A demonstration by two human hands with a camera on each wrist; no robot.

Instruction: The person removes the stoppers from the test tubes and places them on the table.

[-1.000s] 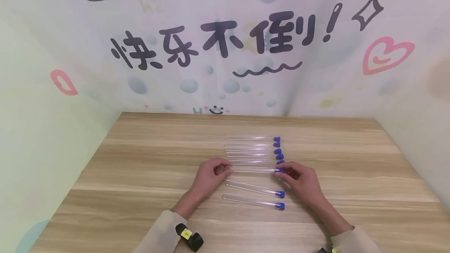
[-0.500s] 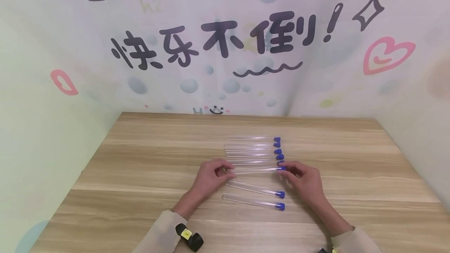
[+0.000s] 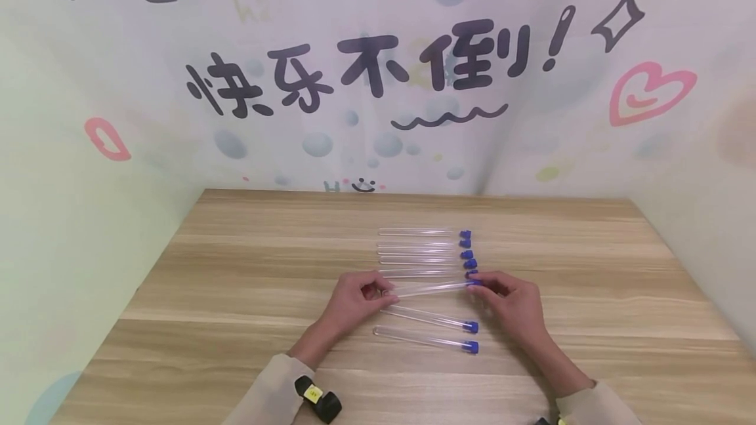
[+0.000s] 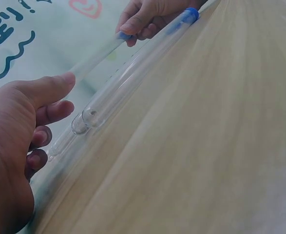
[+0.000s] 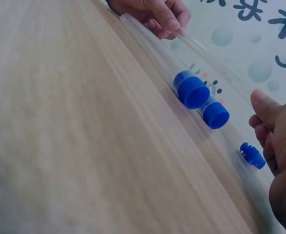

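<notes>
A clear test tube [image 3: 434,289] spans both hands. Its rounded end is pinched between the thumb and fingertips of my left hand [image 3: 354,297]. My right hand [image 3: 514,303] pinches the other end, where a blue cap [image 4: 123,35] shows in the left wrist view. This tube is off the tabletop. Nearer to me lie two test tubes, the first [image 3: 425,317] and the second [image 3: 419,338], each with a blue cap on its right end. Beyond the hands, several clear tubes [image 3: 416,232] lie in a row, with separate blue caps [image 3: 466,243] beside their right ends.
The wood-grain table [image 3: 207,320] stretches to both sides. A printed cloth backdrop [image 3: 295,156] with black lettering hangs at its back edge. One loose ridged cap [image 5: 252,156] lies near the right hand in the right wrist view.
The held tube has risen from the table and moved slightly right. Its left end has come toward me, so it now slants. The other tubes and caps stay in place.
</notes>
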